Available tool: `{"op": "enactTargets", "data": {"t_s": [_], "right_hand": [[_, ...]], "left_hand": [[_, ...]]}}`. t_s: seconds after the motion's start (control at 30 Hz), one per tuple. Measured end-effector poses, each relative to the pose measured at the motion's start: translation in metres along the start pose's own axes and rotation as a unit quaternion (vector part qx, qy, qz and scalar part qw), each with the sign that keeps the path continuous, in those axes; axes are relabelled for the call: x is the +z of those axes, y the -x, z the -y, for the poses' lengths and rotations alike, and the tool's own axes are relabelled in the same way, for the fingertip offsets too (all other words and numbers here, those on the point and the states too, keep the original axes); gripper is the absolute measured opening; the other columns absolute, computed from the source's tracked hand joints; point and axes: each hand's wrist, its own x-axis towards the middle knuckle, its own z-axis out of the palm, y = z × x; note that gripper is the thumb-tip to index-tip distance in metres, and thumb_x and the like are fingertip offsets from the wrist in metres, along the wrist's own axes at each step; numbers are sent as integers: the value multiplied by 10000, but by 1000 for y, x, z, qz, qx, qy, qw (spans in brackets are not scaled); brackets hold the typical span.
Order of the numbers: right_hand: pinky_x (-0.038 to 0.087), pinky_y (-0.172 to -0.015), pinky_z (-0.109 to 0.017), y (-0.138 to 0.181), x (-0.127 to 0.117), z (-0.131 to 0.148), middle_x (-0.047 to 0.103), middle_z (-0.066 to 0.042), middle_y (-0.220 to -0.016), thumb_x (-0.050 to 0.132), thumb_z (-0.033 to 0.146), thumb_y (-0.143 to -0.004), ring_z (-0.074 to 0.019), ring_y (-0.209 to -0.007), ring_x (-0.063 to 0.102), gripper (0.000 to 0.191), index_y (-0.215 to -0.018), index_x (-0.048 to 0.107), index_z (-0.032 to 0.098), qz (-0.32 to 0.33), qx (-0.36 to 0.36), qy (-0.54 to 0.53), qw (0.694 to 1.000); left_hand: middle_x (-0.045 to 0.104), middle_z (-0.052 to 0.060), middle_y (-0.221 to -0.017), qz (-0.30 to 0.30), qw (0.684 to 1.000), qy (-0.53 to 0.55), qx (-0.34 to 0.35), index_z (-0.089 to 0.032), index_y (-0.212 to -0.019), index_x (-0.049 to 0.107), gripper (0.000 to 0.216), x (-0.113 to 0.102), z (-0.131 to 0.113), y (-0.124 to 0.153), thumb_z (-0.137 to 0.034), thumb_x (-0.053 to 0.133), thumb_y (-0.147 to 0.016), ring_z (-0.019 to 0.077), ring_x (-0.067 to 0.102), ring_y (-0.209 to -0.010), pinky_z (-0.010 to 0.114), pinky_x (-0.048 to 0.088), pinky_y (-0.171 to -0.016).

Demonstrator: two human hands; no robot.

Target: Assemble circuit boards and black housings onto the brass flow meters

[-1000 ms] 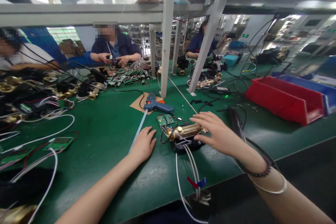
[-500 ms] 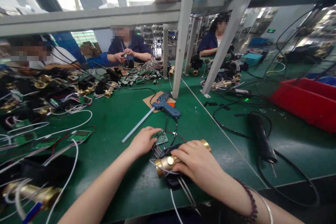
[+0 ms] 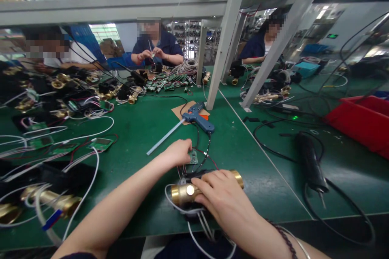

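A brass valve body (image 3: 185,193) with black housing and white wires lies near the table's front edge. My right hand (image 3: 223,199) lies over it, fingers wrapped round the brass tube. My left hand (image 3: 178,153) rests just behind it, fingers curled and closed on a small green circuit board (image 3: 193,156) whose red and black wires run to the valve. A blue glue gun (image 3: 198,117) with a long white glue stick lies on a cardboard patch further back.
Brass valves, circuit boards and white cables (image 3: 60,137) crowd the left of the green table (image 3: 146,129). A black soldering tool (image 3: 311,164) with cable lies at right, a red bin (image 3: 361,123) beyond. Grey frame posts (image 3: 223,44) rise behind. Three other people work across the table.
My right hand came down from hovering over the valve body and closed on it, drawing it nearer the front edge. My left hand moved onto the circuit board. The view shifted left.
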Motion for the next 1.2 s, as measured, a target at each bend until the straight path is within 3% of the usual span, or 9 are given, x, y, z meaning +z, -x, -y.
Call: {"op": "enactTargets", "data": {"t_s": [0.17, 0.3, 0.47, 0.63, 0.8, 0.93, 1.03, 1.13, 1.2], "right_hand": [[397, -672, -319, -3, 6, 21, 657, 3, -826, 686, 276, -816, -170, -746, 576, 224, -1022, 617, 223, 25, -52, -37, 998], [392, -658, -322, -6, 11, 31, 667, -11, -833, 661, 277, -839, -181, -737, 580, 208, -1028, 619, 200, 15, -75, -68, 995], [392, -640, -325, -8, 9, 27, 678, -52, -869, 577, 200, -891, -191, -743, 589, 161, -1043, 617, 162, 2, -92, -85, 992], [425, -652, -345, -17, 9, 24, 680, -77, -902, 541, 202, -907, -213, -767, 597, 189, -1071, 614, 142, 13, -98, -71, 993], [478, -754, -370, -10, 5, 26, 666, -101, -996, 521, 152, -904, -229, -895, 591, 178, -1055, 614, 136, -47, -85, -104, 990], [486, -697, -269, 24, 7, 36, 672, -46, -803, 553, 65, -859, -150, -739, 615, 144, -953, 620, 153, -204, -37, -175, 962], [415, -508, -234, 49, 17, 46, 631, 4, -621, 532, 201, -901, -120, -511, 572, 138, -804, 624, 164, -61, 47, -206, 975], [416, -541, -235, 59, 31, 53, 672, -7, -695, 473, 250, -927, -144, -582, 616, 229, -781, 632, 173, 134, 111, -258, 950], [411, -565, -229, 59, 40, 55, 678, -16, -716, 436, 234, -939, -145, -622, 620, 276, -739, 616, 168, 187, 135, -292, 928]], "left_hand": [[662, 70, -792, 1, 986, 163, -23, -142, -980, 596, 194, -14, -24, -6, -180, 450, -859, 158, 652, -728, 298, 505, -736], [685, 120, -987, 29, 956, 290, -34, -143, -1100, 607, 273, -18, -14, 10, -250, 459, -896, 181, 650, -853, 314, 490, -782], [694, 100, -877, -131, 945, 299, -31, -131, -971, 674, 311, -32, 32, 82, -356, 635, -760, 187, 625, -775, 324, 486, -765], [673, 91, -1025, -64, 981, 179, 35, -196, -969, 695, 367, -21, 45, 169, -399, 693, -663, 274, 591, -1000, 402, 453, -916], [587, 77, -1225, -252, 967, 5, 25, -236, -1303, 460, 585, 18, 57, 200, -241, 600, -734, 215, 571, -1076, 374, 430, -975], [645, 78, -1060, -405, 913, -22, 28, -184, -1074, 583, 264, 47, 79, 213, -299, 449, -877, 183, 622, -951, 324, 508, -844], [674, 63, -889, -414, 905, -70, 69, -184, -866, 612, 249, 62, 87, 218, -290, 391, -909, 188, 639, -883, 338, 519, -814], [632, 133, -1124, -333, 930, -126, 88, -160, -1107, 568, 352, 68, 84, 212, -391, 525, -844, 270, 578, -1087, 446, 471, -929], [539, 165, -1277, -258, 957, -111, 73, -155, -1260, 468, 526, 68, 77, 202, -436, 547, -823, 301, 478, -1223, 495, 406, -1000]]}}
